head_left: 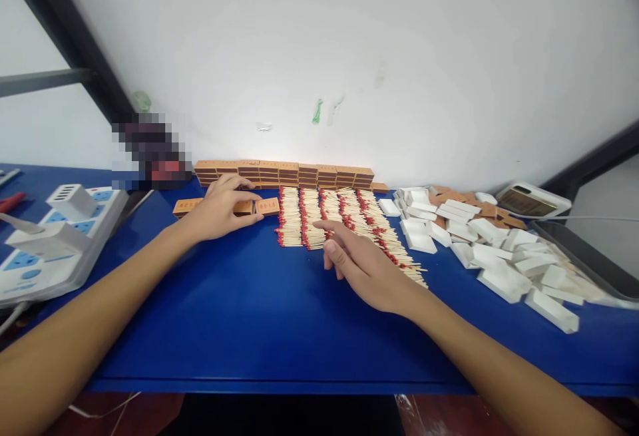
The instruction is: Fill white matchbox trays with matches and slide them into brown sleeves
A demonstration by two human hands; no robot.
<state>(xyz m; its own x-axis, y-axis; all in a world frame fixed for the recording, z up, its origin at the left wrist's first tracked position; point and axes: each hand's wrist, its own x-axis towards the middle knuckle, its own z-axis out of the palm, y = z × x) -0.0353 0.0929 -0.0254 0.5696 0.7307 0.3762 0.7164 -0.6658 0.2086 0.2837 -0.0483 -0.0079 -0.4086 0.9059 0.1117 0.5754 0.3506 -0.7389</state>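
Note:
My left hand point(224, 208) rests over a short row of orange matchboxes on the blue table, its fingers apart and its fingertips at the near box point(267, 206). Behind it, a stacked row of matchboxes point(288, 173) stands along the wall. Several rows of red-tipped matches point(290, 216) lie to the right of that hand. My right hand point(367, 266) hovers in front of the matches, thumb and index finger apart, the other fingers curled and partly hidden; nothing shows in it.
White trays point(499, 256) are heaped at the right, with orange sleeves point(449, 196) behind. A phone point(534, 200) and a dark tray point(594, 256) lie at the far right. A power strip point(84, 243) with plugs sits at the left.

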